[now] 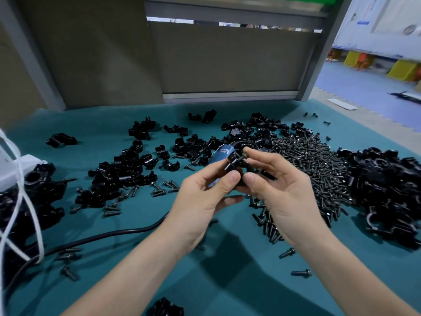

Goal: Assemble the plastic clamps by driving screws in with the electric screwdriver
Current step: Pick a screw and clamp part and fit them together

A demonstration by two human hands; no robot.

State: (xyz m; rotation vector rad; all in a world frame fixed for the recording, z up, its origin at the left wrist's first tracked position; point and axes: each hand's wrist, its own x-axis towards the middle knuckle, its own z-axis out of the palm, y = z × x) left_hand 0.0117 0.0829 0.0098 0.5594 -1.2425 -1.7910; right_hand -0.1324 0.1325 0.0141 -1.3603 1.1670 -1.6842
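Note:
Both my hands are raised above the green table (136, 281) at its middle. My left hand (202, 201) grips a black plastic clamp (234, 164) between thumb and fingers. My right hand (280, 188) pinches a black screw (243, 156) whose tip sits in the clamp's top. Its thumb presses the clamp's lower side. The blue electric screwdriver (222, 156) lies on the table behind my hands, mostly hidden by them. A large heap of black screws (319, 169) spreads to the right of my right hand.
Loose clamp halves (127, 172) lie scattered across the middle and left of the table. A tall pile of clamp parts (387, 192) stands at the right. A black cable (102, 237) runs leftward; white straps (20, 201) hang at the left edge. Stray screws (300, 273) dot the front.

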